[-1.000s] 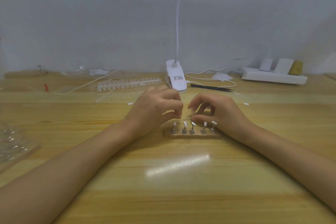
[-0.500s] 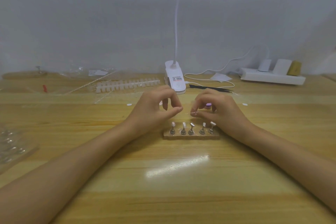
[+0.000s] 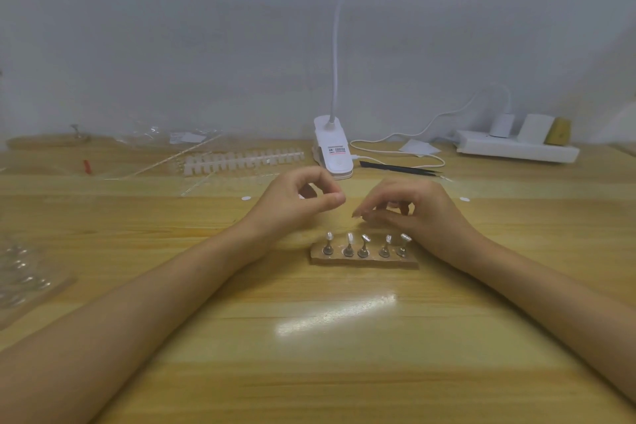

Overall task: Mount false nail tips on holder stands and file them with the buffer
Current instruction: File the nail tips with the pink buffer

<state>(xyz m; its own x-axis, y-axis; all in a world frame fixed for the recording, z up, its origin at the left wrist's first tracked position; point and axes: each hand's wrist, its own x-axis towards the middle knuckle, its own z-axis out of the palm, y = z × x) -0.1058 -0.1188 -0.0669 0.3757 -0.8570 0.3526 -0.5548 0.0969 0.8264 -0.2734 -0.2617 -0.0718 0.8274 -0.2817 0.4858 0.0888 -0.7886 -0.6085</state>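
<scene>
Two bare forearms reach in from the near edge of the desk [image 3: 309, 372], a glossy yellow wood top with a long grain and a white smear of glare near its middle. Beyond the glare lies the holder base [image 3: 364, 262], a flat tan strip with rough ends. Five short metal stands [image 3: 348, 246] rise from it in a row, some upright and some tilted. Each has a round foot and carries a small glossy nail tip [image 3: 350, 237] on top.

Just behind the base, both hands are raised off the wood. The left hand [image 3: 292, 206] is curled, with its thumb pad against the forefinger; I cannot tell whether anything is between them. The right hand [image 3: 423, 213] is also curled, and its thumb and forefinger pinch a clear sliver [image 3: 355, 216] that pokes out toward the left hand. The sliver is too small to identify. The right wrist hides the desk behind the base's right end.

At the left edge sits a crinkled clear plastic pack [image 3: 24, 272]. Two small white dots [image 3: 245, 197] lie flat beyond the hands.

Toward the far edge lie:
- a white comb-like strip [image 3: 241, 160]
- a small red piece [image 3: 87, 166]
- clear bags [image 3: 161, 138]
- the white clip lamp [image 3: 333, 151], with a thin bending neck
- black tweezers [image 3: 399, 169]
- a looping white cable [image 3: 423, 155]
- a paper scrap [image 3: 418, 147]

Near the far right corner, a white power strip [image 3: 516, 150] holds plugs. A plain pale wall stands behind everything.
</scene>
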